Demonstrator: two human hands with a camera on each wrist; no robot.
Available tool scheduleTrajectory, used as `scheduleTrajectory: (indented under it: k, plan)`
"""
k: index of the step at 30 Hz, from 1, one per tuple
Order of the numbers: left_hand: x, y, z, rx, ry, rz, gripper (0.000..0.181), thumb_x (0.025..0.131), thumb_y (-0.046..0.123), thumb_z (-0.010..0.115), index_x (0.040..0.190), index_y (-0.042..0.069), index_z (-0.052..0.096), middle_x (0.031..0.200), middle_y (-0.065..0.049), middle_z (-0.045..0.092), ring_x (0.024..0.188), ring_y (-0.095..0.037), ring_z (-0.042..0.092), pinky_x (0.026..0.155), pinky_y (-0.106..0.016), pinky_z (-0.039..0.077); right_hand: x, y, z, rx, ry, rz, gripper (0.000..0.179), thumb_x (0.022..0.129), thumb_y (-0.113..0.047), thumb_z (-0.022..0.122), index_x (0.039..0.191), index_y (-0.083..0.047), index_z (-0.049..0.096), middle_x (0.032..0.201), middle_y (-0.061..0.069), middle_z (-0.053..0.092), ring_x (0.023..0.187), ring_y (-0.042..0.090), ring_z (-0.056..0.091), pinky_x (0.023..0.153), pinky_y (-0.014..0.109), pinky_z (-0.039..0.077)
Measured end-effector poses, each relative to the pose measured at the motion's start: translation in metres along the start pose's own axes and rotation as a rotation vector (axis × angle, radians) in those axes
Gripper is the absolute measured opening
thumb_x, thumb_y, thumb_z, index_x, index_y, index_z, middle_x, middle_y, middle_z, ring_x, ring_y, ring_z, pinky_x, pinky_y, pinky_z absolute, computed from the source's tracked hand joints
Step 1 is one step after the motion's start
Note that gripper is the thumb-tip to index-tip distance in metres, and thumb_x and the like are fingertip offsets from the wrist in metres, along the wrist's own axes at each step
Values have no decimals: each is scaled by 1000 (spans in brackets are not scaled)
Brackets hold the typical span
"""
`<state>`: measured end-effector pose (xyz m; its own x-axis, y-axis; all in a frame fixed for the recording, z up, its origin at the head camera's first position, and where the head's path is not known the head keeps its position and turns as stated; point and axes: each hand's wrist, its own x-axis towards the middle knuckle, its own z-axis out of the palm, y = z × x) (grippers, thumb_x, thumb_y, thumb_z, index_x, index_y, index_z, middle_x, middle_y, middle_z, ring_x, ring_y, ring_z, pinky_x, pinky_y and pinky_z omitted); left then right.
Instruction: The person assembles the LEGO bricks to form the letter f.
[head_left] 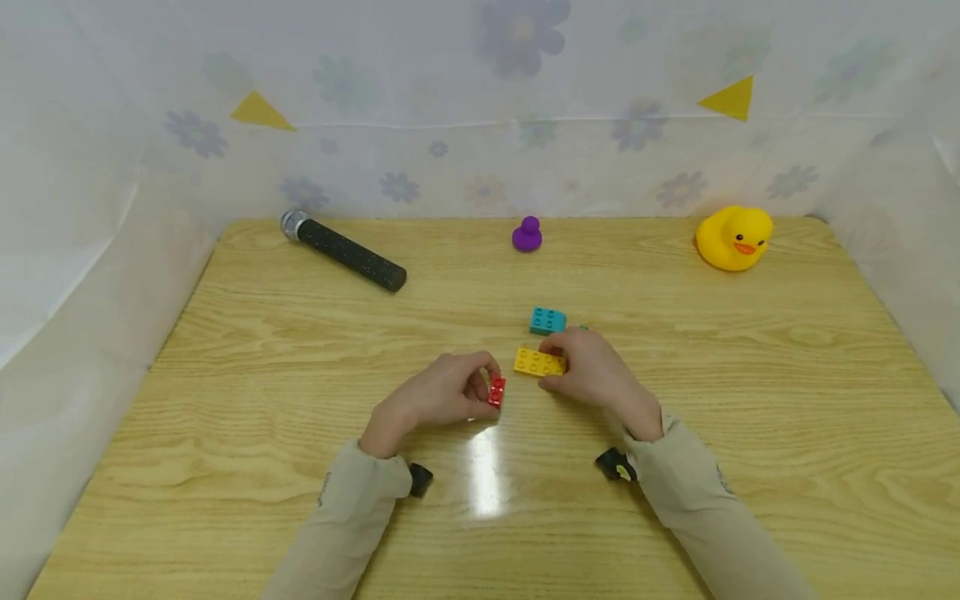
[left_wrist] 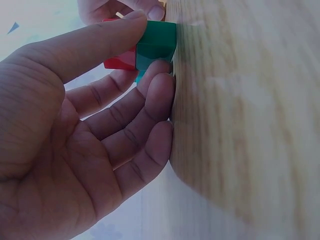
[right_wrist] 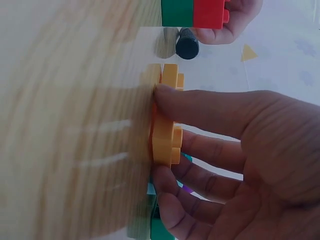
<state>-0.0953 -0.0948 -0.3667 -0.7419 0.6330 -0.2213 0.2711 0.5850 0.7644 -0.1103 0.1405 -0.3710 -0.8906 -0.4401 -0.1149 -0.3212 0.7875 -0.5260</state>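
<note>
My left hand point(head_left: 442, 390) pinches a small stack between thumb and fingers: a red brick point(head_left: 497, 392) on top of a green brick point(left_wrist: 157, 42). The green one sits low by the table surface in the left wrist view. To the right, my right hand point(head_left: 596, 367) grips a yellow studded brick point(head_left: 536, 362) by its right end, with the studs facing up. Thumb and fingertips press its sides in the right wrist view. Just beyond it lies a teal brick point(head_left: 546, 321). Another green brick point(right_wrist: 161, 227) is mostly hidden behind the right hand's fingers.
A black microphone point(head_left: 348, 252) with a silver head lies at the back left of the wooden table point(head_left: 225, 500). At the back stand a small purple duck point(head_left: 528, 236) and, farther right, a large yellow duck point(head_left: 733, 240). A flowered white curtain point(head_left: 450, 75) encloses the table's back.
</note>
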Motion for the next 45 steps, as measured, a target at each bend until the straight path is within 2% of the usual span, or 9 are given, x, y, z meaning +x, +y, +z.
scheduleTrajectory:
  k: [13,17,21,25,29,36,40,45]
  plan:
    - [1,0,0,-15,0,-2,30,83,15,77,105,11,57,81,3,64,73,-8,58,69,-25,48,-2,-3,-3,58,9,6,37,78,-17,78,110,-2,67,98,10,66,85,24,57,75,40,47]
    - [0,-1,0,-17,2,3,30,82,14,77,105,11,57,81,3,64,73,-9,58,69,-25,48,-2,-2,-4,74,12,7,37,79,-18,78,111,-2,66,99,11,66,80,22,56,71,36,47]
    - [1,-2,0,-13,5,11,30,82,14,77,105,11,57,81,3,64,73,-8,58,69,-24,48,-2,-2,-6,98,30,5,36,80,-18,78,111,-4,67,100,12,66,75,20,54,67,33,46]
    - [1,-3,0,-16,6,8,31,83,14,77,106,11,57,81,3,64,72,-8,59,68,-24,49,-3,-5,-8,122,67,-12,36,79,-16,78,111,-3,67,101,12,66,79,22,56,69,35,47]
    - [2,-4,1,-25,8,-4,30,83,13,76,107,10,57,81,3,64,71,-8,59,66,-24,49,-4,-7,-9,140,102,-48,36,79,-14,79,111,-3,67,102,12,66,85,25,59,74,39,50]
    - [3,-5,2,-25,26,-21,31,84,15,76,108,8,58,80,2,65,69,-8,59,64,-24,49,-6,-12,-10,161,143,-138,35,78,-11,80,109,-2,68,102,11,67,84,24,61,73,37,52]
    - [2,-5,2,-24,36,-27,31,84,16,76,108,7,58,79,2,64,69,-8,59,65,-24,49,-8,-16,-10,178,127,-197,34,78,-9,79,109,-3,67,102,9,67,84,23,61,73,38,53]
    - [2,-4,3,-9,45,-26,29,83,17,76,103,8,57,78,3,63,68,-8,58,64,-24,48,-10,-21,-8,179,59,-281,32,77,-13,81,105,-8,68,98,1,67,84,17,59,72,37,52]
